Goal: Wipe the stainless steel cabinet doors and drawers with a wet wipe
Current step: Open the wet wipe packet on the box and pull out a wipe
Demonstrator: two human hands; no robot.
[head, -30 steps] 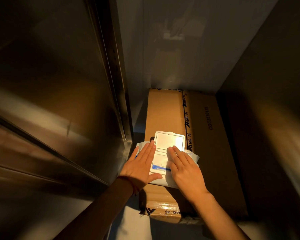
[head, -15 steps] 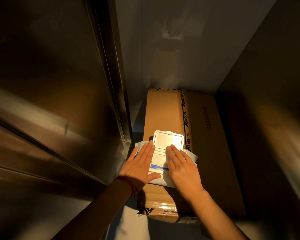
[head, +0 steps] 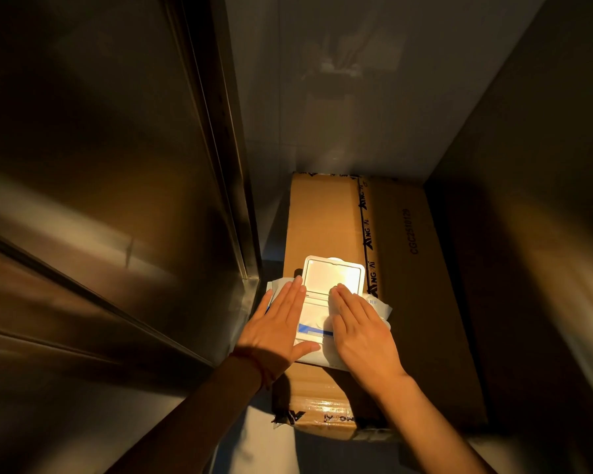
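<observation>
change vs earlier: almost none; both hands in the same spots on the pack, camera view shifted a hair, lid open as before.
cabinet (head: 93, 186): stainless steel, fills the left side; brushed door panels split by dark seams, vertical edge strip running down to the floor corner just left of the pack. Dim warm light, streaky reflections.
right panel (head: 541, 213): dark flat surface along the right edge, touching or just beside the box; material not clear.
back wall (head: 350, 97): pale, with a faint blurred reflection up high.
cardboard box (head: 401, 302): lying flat on the floor between cabinet and right panel, far end against the back wall; printed tape strip along its length, code printed sideways, clear tape on the near end.
wet wipe pack (head: 322, 323): white soft pack with blue print, on the box's near-left part, left edge overhanging toward the cabinet.
lid (head: 332, 275): white rigid flip lid, swung open away from the camera, inner face up and brightly lit.
left hand (head: 276, 328): flat, palm down, fingers straight and together, thumb out to the side; pressing the pack's left half. Thin red band at the wrist.
right hand (head: 360, 331): flat, palm down, fingers close together; on the pack's right half, fingertips at the lid's near-right corner. Nothing pinched.
</observation>
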